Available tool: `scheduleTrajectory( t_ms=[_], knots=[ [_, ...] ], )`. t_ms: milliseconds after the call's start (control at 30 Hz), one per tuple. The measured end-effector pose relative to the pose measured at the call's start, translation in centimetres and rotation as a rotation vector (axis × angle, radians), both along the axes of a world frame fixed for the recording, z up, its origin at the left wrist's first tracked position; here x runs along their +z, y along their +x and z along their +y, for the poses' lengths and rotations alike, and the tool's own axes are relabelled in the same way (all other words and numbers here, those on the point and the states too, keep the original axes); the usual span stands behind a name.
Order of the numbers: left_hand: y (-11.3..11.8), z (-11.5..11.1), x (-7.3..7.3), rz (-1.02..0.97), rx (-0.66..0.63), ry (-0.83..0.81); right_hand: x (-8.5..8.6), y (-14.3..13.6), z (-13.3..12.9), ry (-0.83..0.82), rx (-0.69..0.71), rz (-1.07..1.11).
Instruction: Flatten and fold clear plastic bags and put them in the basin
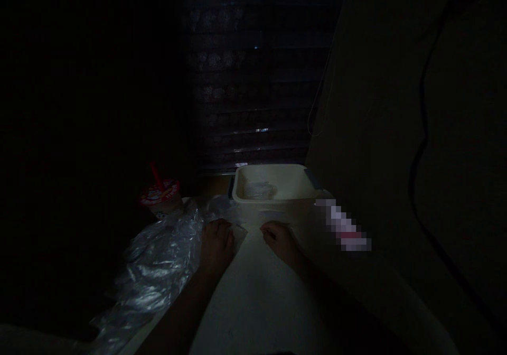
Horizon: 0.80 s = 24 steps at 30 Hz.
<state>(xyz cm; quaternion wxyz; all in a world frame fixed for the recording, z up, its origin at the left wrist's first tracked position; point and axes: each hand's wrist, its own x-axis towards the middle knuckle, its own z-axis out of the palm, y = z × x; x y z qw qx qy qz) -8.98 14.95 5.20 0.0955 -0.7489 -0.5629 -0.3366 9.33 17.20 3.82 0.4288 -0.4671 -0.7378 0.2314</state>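
In dim light, my left hand (217,244) lies over clear plastic at the left of a pale tabletop (253,302). Its fingers are bent down, closed on a small clear plastic bag (240,234) whose corner sticks out to the right. Beside that hand spreads a heap of crinkled clear plastic bags (158,265). My right hand (281,241) rests at the table's middle, fingers curled toward the thumb; whether anything is between them is too dark to make out. Just beyond both hands stands a cream plastic bin (277,202) with some clear plastic inside.
A drink cup (161,202) with a red printed lid and red straw stands at the back left. To the right lies a pixelated pinkish-white item (343,225). Dark slatted blinds (253,85) hang behind, and a black cable (422,128) runs down the right side.
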Motion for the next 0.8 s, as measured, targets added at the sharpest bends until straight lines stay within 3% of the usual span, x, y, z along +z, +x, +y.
scheduleTrajectory(
  t_ms=[800],
  knots=[
    [-0.10,0.41,-0.13,-0.036,-0.001,-0.086,-0.41,0.30,0.49,-0.132,0.061,0.139]
  ],
)
